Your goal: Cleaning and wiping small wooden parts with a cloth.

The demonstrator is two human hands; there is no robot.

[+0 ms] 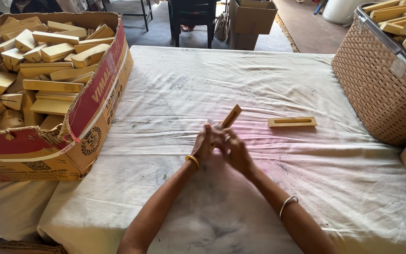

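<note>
- left hand and right hand together, both clamped on a slotted wooden piece
- second piece lies near on the cloth
- box left, basket right

Arms: both bare to the elbow, no sleeves showing.
Left hand: a beaded gold bangle at the wrist.
Right hand: a thin ring on one finger.
Right forearm: a plain silver bangle, worn farther from its hand than the gold bangle is from the left hand.
</note>
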